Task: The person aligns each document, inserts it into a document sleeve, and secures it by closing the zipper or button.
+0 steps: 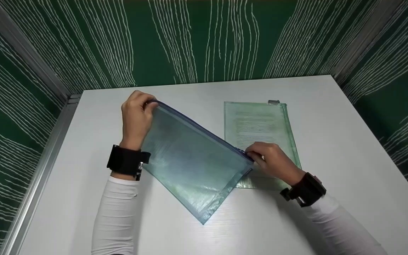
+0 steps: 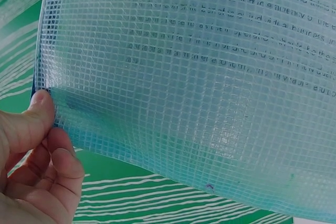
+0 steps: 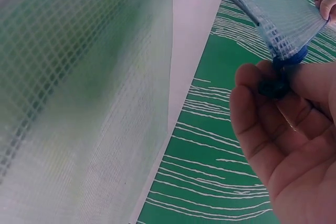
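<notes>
Blue mesh pouch [image 1: 193, 156] held tilted, left hand [image 1: 136, 118] pinching one corner, right hand [image 1: 273, 161] fingers pinching its zipper pull [image 3: 274, 86]

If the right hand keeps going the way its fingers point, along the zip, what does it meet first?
Probably the left hand, pinching the blue pouch at the zip's far end; the right hand holds the puller.

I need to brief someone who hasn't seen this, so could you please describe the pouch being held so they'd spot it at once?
On the white table, both hands lift a see-through mesh blue pouch tilted off the surface. The left hand pinches its far corner and the right hand its zipper end. Unlike the green pouch lying flat behind it, its edging is blue.
</notes>
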The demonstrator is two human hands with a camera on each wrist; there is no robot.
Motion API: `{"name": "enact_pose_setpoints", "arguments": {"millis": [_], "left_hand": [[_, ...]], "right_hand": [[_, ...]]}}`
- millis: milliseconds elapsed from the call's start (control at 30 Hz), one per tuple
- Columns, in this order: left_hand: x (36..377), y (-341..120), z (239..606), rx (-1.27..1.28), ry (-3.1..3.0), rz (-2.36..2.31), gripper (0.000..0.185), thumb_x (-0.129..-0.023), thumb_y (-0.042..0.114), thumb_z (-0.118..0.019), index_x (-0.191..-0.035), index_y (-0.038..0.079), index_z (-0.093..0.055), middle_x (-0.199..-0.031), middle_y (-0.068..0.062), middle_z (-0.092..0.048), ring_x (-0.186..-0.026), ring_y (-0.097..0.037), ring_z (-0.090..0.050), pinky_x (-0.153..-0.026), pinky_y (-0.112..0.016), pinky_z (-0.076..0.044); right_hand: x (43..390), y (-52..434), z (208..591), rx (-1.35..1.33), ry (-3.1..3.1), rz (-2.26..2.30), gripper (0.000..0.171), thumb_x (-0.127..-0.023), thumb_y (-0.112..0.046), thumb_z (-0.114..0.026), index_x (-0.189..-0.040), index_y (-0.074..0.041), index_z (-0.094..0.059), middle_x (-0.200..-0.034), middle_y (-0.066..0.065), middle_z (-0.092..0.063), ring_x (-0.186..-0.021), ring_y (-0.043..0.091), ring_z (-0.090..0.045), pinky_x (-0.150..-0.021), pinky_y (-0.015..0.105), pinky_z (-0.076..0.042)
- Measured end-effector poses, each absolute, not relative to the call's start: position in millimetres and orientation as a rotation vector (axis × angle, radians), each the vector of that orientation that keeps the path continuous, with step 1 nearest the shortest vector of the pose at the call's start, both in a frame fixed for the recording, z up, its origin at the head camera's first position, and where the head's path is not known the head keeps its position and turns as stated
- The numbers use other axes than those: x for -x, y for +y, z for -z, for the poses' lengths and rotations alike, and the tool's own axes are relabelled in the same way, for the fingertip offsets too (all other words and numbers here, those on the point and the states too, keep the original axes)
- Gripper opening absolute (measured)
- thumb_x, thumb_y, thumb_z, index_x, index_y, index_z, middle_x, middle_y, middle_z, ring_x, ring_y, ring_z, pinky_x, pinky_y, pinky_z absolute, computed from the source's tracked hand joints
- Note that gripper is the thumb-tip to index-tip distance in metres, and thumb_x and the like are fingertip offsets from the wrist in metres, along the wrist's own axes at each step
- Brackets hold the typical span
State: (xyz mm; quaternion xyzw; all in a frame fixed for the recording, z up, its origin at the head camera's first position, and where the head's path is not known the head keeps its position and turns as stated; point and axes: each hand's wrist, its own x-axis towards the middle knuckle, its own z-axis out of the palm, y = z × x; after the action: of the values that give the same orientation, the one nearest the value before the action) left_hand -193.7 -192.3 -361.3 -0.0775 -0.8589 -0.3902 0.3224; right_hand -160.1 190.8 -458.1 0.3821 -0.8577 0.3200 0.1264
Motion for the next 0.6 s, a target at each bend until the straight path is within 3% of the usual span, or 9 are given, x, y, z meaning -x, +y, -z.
{"name": "enact_pose_setpoints", "arguments": {"millis": [600], "left_hand": [[192.1,-197.1,355.1,0.162,-2.267,1.018,0.006,-0.094,0.000,-0.073,-0.094,-0.005,-0.076,-0.095,-0.019,-0.067,-0.089,-0.031,-0.065,-0.079,-0.042,-0.052]], "right_hand": [[153.8,211.3,464.0,-1.107,-2.498,-0.995,0.019,-0.089,0.017,-0.069,-0.091,-0.001,-0.074,-0.073,-0.003,-0.064,-0.067,0.005,-0.056,-0.059,0.025,-0.048]]}}
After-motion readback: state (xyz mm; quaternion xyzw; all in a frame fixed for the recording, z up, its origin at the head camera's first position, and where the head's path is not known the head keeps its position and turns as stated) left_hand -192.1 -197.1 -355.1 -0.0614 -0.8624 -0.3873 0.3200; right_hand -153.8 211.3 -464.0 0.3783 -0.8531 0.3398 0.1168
